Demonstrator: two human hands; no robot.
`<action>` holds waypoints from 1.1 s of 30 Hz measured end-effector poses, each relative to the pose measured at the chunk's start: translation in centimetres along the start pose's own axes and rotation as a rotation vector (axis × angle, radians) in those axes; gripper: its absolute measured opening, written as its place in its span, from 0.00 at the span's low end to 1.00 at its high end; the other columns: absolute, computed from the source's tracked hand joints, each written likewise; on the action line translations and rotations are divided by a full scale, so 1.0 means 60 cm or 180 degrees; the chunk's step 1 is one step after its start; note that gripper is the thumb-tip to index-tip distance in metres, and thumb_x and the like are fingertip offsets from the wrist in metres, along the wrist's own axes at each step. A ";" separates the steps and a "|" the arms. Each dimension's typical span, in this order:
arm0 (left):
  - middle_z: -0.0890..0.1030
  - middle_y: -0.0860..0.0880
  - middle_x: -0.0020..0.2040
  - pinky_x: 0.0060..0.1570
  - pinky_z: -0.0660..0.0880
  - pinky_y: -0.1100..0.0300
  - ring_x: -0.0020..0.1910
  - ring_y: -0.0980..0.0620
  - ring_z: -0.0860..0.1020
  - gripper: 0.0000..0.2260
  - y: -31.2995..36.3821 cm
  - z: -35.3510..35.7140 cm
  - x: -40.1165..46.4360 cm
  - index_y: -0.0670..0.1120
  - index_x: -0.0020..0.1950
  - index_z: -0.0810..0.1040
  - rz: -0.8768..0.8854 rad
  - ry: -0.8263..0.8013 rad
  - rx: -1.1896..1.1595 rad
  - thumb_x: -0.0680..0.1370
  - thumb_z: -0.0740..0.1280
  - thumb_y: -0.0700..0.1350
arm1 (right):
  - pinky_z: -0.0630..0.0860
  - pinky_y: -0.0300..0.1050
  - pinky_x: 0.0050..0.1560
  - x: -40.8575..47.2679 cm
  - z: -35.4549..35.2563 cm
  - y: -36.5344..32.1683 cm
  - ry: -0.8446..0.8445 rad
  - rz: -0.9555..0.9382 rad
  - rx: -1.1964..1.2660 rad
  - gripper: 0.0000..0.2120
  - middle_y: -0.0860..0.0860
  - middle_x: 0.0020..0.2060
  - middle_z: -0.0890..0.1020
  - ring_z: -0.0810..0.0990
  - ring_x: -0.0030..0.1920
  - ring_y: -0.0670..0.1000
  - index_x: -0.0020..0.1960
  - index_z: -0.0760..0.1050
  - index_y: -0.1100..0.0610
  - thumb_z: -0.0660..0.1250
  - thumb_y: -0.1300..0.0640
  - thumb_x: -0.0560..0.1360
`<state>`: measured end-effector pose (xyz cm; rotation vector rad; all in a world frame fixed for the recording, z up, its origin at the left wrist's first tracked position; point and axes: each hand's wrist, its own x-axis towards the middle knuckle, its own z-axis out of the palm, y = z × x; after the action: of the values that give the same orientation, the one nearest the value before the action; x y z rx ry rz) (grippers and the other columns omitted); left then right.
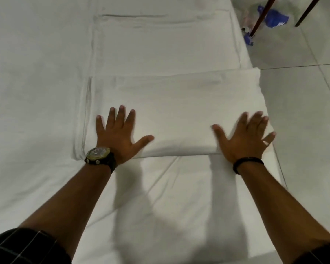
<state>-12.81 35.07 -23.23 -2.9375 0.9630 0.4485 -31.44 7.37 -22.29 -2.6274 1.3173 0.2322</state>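
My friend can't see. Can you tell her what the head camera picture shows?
A person's left hand and right hand press flat, fingers spread, on a white pillow on a white bed. A watch is on the left wrist, a black band on the right.

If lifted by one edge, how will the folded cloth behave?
Likely floppy: the folded cloth is soft fabric with rounded edges, so it would probably sag and unfold. Probably light: thin layers. Pushed by the left hand and right hand, it may bunch on the bed.
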 end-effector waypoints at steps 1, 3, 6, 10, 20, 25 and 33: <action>0.42 0.47 0.82 0.73 0.37 0.35 0.80 0.43 0.41 0.48 0.003 0.004 -0.020 0.54 0.81 0.42 0.0067 0.0001 0.0040 0.68 0.43 0.81 | 0.36 0.71 0.70 -0.018 0.004 -0.004 -0.0064 -0.0279 -0.0044 0.55 0.61 0.78 0.44 0.39 0.77 0.60 0.79 0.45 0.55 0.40 0.18 0.65; 0.43 0.46 0.82 0.73 0.40 0.32 0.80 0.40 0.43 0.48 -0.001 0.014 -0.067 0.54 0.81 0.42 0.0260 0.0031 0.0164 0.69 0.54 0.78 | 0.37 0.70 0.69 -0.054 0.015 -0.003 -0.0120 -0.1066 -0.0326 0.53 0.61 0.78 0.48 0.44 0.78 0.62 0.78 0.47 0.53 0.48 0.19 0.66; 0.59 0.37 0.79 0.67 0.57 0.27 0.76 0.29 0.56 0.43 -0.018 0.014 -0.087 0.50 0.79 0.60 0.0208 0.0311 0.0247 0.68 0.74 0.56 | 0.47 0.75 0.69 -0.067 0.028 0.006 0.0245 -0.1445 -0.0486 0.43 0.64 0.76 0.58 0.56 0.76 0.64 0.76 0.58 0.57 0.70 0.40 0.69; 0.58 0.36 0.79 0.69 0.56 0.30 0.75 0.26 0.55 0.38 -0.019 -0.006 -0.049 0.50 0.80 0.56 -0.0029 0.0131 0.0480 0.74 0.71 0.51 | 0.50 0.71 0.71 -0.032 0.027 -0.010 0.0824 -0.1426 -0.0515 0.27 0.67 0.70 0.69 0.65 0.71 0.69 0.69 0.70 0.62 0.70 0.62 0.71; 0.69 0.36 0.71 0.56 0.73 0.41 0.62 0.32 0.71 0.31 -0.005 -0.029 -0.136 0.46 0.76 0.64 0.0079 -0.0135 0.0507 0.74 0.67 0.40 | 0.53 0.60 0.74 -0.103 -0.009 0.016 0.0061 -0.1444 -0.0705 0.25 0.59 0.72 0.68 0.63 0.73 0.63 0.72 0.66 0.59 0.61 0.65 0.75; 0.65 0.38 0.76 0.64 0.69 0.38 0.71 0.30 0.66 0.29 0.021 0.006 -0.303 0.48 0.79 0.62 -0.0055 -0.0540 0.0215 0.77 0.64 0.43 | 0.61 0.64 0.71 -0.248 -0.018 0.090 -0.0229 -0.1460 -0.0437 0.25 0.62 0.68 0.74 0.68 0.70 0.66 0.67 0.72 0.62 0.68 0.68 0.70; 0.73 0.46 0.70 0.64 0.71 0.46 0.66 0.40 0.73 0.28 0.038 -0.012 -0.471 0.52 0.75 0.66 0.0047 -0.1115 0.0140 0.74 0.66 0.49 | 0.58 0.58 0.72 -0.408 -0.052 0.154 -0.0897 -0.1255 -0.0561 0.27 0.58 0.66 0.76 0.71 0.68 0.61 0.68 0.72 0.57 0.72 0.58 0.70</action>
<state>-35.65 49.47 -14.62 -2.6834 0.9320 0.8917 -53.21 20.15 -14.69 -2.7953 0.7029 0.6509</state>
